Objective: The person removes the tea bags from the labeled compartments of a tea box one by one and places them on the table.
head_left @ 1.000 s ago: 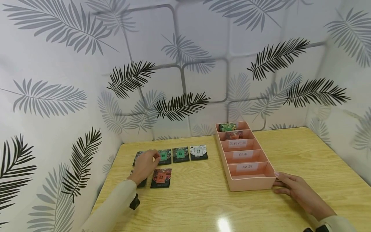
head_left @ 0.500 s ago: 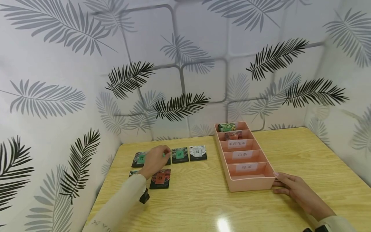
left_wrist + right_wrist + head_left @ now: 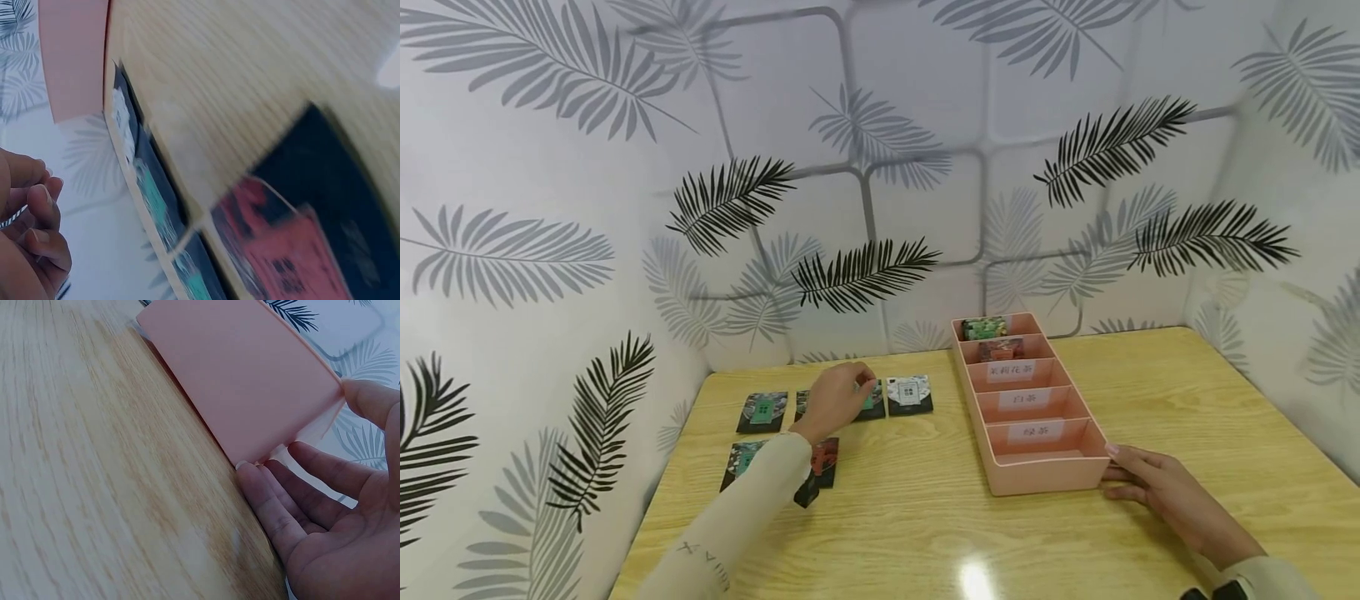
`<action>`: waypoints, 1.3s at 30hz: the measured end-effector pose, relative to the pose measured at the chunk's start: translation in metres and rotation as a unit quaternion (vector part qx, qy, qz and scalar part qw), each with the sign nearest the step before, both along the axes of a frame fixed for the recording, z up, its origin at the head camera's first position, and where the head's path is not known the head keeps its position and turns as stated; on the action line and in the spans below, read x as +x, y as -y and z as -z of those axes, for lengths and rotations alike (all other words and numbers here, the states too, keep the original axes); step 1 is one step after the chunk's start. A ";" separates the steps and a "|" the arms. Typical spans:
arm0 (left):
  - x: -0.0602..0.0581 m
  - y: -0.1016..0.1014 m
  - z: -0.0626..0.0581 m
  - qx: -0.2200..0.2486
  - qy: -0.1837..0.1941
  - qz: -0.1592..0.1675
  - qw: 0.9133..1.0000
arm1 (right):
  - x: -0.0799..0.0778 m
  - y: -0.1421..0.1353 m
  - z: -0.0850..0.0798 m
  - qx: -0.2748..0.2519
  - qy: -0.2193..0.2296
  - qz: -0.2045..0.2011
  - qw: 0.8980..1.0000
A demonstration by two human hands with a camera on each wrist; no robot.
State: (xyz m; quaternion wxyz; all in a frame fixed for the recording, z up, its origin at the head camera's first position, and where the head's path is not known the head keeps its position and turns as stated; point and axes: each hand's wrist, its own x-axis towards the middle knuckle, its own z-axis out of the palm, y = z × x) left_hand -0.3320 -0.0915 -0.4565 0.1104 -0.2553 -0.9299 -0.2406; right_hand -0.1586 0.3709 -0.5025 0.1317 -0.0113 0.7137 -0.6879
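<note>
My left hand (image 3: 838,400) hovers over the back row of tea packets, its fingers loosely curled. In the left wrist view, nothing shows between the fingers (image 3: 44,206). Beneath it lies a green-labelled tea packet (image 3: 872,404), partly covered. A white tea packet (image 3: 908,396) lies just right of it. In front, the wrist partly hides a red-labelled tea packet (image 3: 825,458). At the right, my right hand (image 3: 1165,492) holds the near right corner of a pink divided box (image 3: 1045,477). One finger is at its upper rim (image 3: 343,387); others touch its lower edge.
Another green-labelled packet (image 3: 763,412) and a packet (image 3: 743,458) partly behind the sleeve lie at the left. The box's far compartments contain a green packet (image 3: 985,327) and a red packet (image 3: 1001,349). Paper labels (image 3: 1036,431) mark the nearer dividers. A patterned wall (image 3: 925,200) stands behind the table.
My left hand has moved right along the back row, uncovering the leftmost packets and covering part of the third. My right hand stays at the box's corner.
</note>
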 end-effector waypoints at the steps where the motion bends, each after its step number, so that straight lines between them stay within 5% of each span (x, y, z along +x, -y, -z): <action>1: -0.001 -0.004 0.000 0.000 -0.001 0.002 1.000 | 0.000 -0.001 0.000 0.000 -0.001 0.000 1.000; 25: -0.014 -0.099 -0.006 0.043 -0.005 0.063 0.997 | 0.002 -0.002 -0.001 0.009 0.023 0.028 0.999; 39: -0.019 -0.148 -0.007 0.077 0.020 0.070 0.994 | 0.002 -0.001 -0.001 -0.001 0.025 0.036 0.999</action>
